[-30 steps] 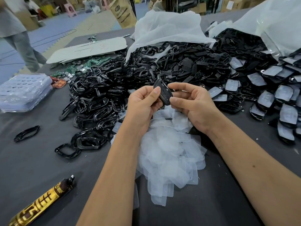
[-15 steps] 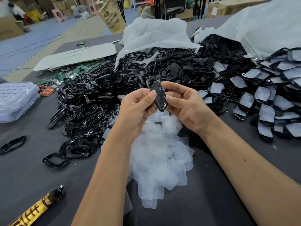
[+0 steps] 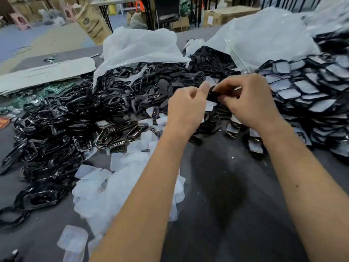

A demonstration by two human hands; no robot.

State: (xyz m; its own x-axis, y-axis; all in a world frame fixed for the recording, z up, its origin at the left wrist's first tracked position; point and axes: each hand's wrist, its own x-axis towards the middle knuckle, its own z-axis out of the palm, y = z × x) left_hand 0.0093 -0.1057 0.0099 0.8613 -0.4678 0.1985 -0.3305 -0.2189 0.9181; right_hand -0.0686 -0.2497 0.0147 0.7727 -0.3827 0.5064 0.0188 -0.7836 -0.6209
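Both hands hold one small black plastic part (image 3: 212, 95) above the grey table (image 3: 226, 214), between the piles. My right hand (image 3: 245, 101) grips the part from the right with curled fingers. My left hand (image 3: 186, 108) pinches at the part's left end, where a pale film edge (image 3: 206, 85) shows by the thumb. Most of the part is hidden by the fingers.
A heap of glossy black frames (image 3: 62, 129) spreads to the left. Stacked black parts with pale film faces (image 3: 309, 95) lie at right. Peeled clear films (image 3: 117, 182) are piled under my left forearm. White plastic bags (image 3: 143, 48) sit behind.
The view has swung to the right and nearer the film-faced stack. Both hands moved up and right with the part, and the right hand now covers more of it.
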